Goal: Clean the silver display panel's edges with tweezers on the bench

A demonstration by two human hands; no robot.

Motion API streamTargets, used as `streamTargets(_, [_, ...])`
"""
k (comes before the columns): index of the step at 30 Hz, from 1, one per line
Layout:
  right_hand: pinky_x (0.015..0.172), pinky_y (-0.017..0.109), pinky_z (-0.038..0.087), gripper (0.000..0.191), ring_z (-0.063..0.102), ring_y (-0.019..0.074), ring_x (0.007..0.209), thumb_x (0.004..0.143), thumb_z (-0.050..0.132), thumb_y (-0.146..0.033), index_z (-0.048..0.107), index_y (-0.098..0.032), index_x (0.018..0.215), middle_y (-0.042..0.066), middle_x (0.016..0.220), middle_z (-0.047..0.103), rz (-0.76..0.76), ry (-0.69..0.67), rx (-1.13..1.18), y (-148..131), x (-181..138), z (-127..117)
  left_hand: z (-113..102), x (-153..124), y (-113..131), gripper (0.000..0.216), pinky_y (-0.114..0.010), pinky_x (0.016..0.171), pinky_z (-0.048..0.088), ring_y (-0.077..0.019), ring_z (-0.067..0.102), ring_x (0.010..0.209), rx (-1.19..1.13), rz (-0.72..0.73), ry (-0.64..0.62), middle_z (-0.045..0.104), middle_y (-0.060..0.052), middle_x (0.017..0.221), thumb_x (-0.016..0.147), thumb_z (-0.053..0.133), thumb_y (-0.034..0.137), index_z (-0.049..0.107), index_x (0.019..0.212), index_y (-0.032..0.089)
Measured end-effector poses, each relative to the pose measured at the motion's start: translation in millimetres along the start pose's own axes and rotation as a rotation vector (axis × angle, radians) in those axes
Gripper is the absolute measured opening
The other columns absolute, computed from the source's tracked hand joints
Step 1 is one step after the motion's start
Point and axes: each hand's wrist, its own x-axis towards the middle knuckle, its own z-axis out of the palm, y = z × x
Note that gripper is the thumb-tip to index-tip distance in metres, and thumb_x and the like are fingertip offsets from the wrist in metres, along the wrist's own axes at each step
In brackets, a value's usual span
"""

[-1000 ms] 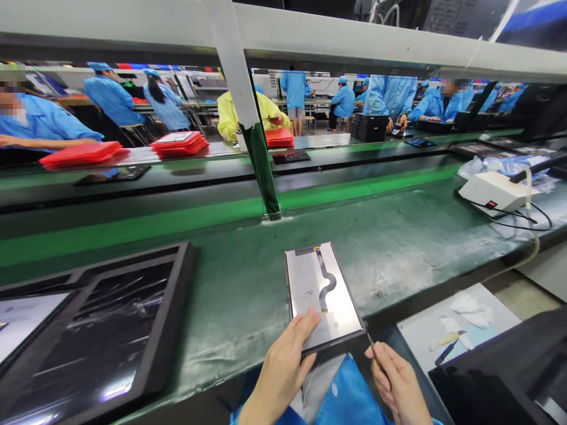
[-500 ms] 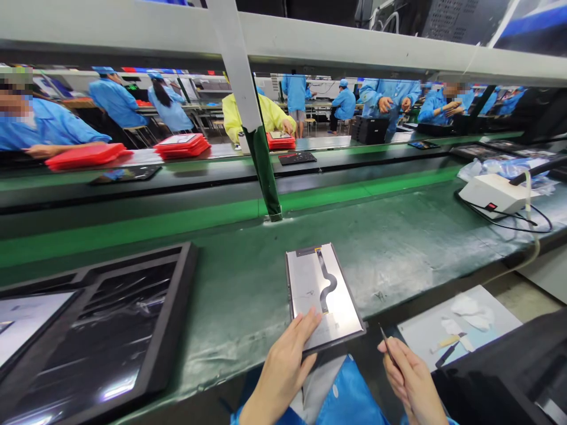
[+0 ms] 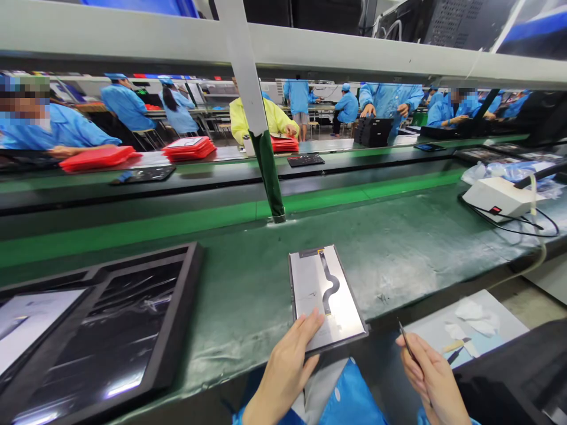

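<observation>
A tablet-sized LCD panel (image 3: 310, 283) lies back side up at the front edge of the green bench, its silvery back crossed by a curved dark flex cable (image 3: 330, 283). My left hand (image 3: 287, 360) holds the panel's near left corner, fingers on top and thumb by the near edge. To the right, apart from the panel, my right hand (image 3: 432, 369) is closed around thin dark tweezers (image 3: 406, 342) with the tip pointing up.
On the left sits a black foam tray (image 3: 195, 265) with screens inside. A white device (image 3: 500, 198) with cables stands at right. Below it, a board (image 3: 509, 310) bears tools and white scraps. Beyond the green post (image 3: 271, 177), co-workers sit by red stacks (image 3: 188, 149).
My right hand with the tweezers has moved a little to the right, away from the panel. My left hand stays on the panel. The view has shifted slightly.
</observation>
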Motion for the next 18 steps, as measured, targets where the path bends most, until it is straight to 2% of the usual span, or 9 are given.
streamTargets(4, [0.036,0.014,0.012,0.059,0.017,0.0014,0.04,0.054,0.083,-0.069,0.063,-0.016,0.072,-0.012,0.046,0.03,-0.009,0.007,0.011,-8,3,-5,1,-1,-2,0.076,-0.038,0.104,0.051,-0.0241,0.051,0.133,-0.008,-0.001,-0.013,0.052,-0.003,0.147,0.088,0.047,0.007,0.017,0.156,0.028])
streamTargets(11, [0.034,0.014,0.014,0.051,0.02,0.0013,0.038,0.064,0.082,-0.062,0.066,-0.016,0.08,-0.011,0.047,0.033,-0.077,0.013,0.035,-14,7,-16,4,-2,-3,0.076,-0.039,0.104,0.051,-0.0243,0.05,0.134,-0.002,0.001,-0.009,0.053,-0.004,0.146,0.089,0.046,0.009,0.015,0.156,0.027])
streamTargets(18, [0.033,0.013,0.012,0.054,0.02,0.001,0.037,0.055,0.086,-0.063,0.064,-0.015,0.071,-0.011,0.045,0.033,-0.118,0.077,0.063,-29,6,-17,3,-2,-2,0.079,-0.039,0.103,0.052,-0.0248,0.05,0.133,0.016,0.007,-0.008,0.055,-0.005,0.145,0.087,0.047,0.006,0.014,0.156,0.026])
